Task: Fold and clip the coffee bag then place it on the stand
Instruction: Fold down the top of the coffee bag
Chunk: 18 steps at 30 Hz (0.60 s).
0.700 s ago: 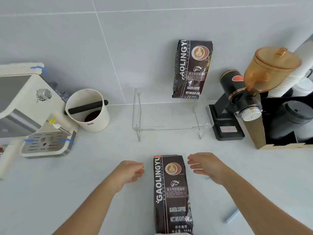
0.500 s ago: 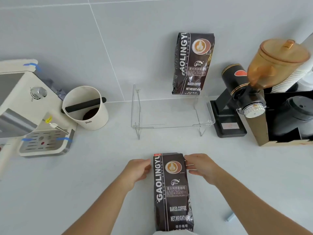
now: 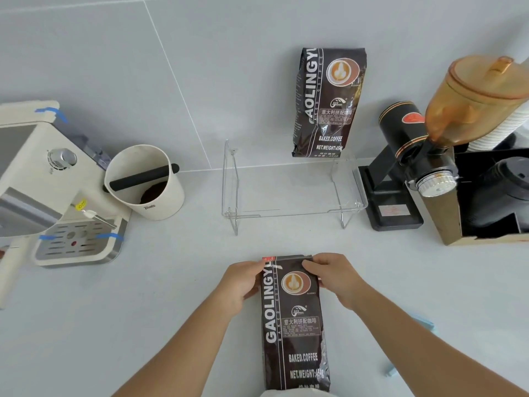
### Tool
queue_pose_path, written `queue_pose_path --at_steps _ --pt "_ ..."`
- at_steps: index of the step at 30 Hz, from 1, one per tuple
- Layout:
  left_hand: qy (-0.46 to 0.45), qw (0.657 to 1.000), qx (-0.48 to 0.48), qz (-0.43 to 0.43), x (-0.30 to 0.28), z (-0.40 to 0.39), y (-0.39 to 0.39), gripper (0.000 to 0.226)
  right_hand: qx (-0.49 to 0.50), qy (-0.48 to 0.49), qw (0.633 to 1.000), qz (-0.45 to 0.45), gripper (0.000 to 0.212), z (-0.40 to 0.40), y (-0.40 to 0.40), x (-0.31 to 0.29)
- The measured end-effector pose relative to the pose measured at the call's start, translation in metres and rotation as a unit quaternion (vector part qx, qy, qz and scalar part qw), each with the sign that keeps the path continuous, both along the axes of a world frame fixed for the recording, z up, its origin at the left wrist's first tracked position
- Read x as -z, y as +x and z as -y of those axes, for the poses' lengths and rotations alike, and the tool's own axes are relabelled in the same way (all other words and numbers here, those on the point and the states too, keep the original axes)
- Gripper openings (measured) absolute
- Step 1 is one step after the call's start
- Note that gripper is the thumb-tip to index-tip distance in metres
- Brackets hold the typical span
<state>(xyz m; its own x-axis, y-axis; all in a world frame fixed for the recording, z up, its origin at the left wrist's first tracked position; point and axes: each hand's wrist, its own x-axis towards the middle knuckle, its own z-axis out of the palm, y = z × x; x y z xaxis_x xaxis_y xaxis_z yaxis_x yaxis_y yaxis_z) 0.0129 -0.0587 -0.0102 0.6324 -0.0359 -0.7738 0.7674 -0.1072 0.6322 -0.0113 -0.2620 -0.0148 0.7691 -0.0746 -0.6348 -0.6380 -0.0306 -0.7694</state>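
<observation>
The coffee bag [image 3: 292, 319] lies flat, label up, at the near edge of the countertop [image 3: 143, 310], its top end pointing toward the wall. The left hand [image 3: 242, 283] pinches the top left corner and the right hand [image 3: 333, 275] pinches the top right, fingers closed on the bag's upper edge. Looks like the fold is about to start there. The bag seems full and fairly heavy, with crinkly, slick foil, so the empty top strip is the sensible place to crease; the body probably won't bend much. Something pale blue [image 3: 423, 325] peeks out by the right forearm, maybe the clip, hard to say. The clear stand [image 3: 289, 193] waits toward the far edge, with a second bag [image 3: 326, 101] standing on its back right corner.
</observation>
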Motion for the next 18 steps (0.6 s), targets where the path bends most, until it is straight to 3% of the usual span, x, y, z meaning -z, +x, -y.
queue_pose_path --at_steps 7,16,18 --pt "-0.081 0.995 -0.034 0.050 -0.033 -0.006 -0.011 0.028 -0.005 -0.011 0.997 0.076 0.025 0.005 -0.014 -0.032" --pt "-0.122 0.976 -0.018 0.179 -0.080 -0.017 -0.045 0.017 -0.024 0.029 0.986 0.166 0.039 0.012 -0.044 -0.079" --pt "-0.131 0.968 -0.017 0.211 -0.090 -0.019 -0.051 0.028 -0.025 0.030 0.982 0.186 0.026 0.011 -0.049 -0.087"
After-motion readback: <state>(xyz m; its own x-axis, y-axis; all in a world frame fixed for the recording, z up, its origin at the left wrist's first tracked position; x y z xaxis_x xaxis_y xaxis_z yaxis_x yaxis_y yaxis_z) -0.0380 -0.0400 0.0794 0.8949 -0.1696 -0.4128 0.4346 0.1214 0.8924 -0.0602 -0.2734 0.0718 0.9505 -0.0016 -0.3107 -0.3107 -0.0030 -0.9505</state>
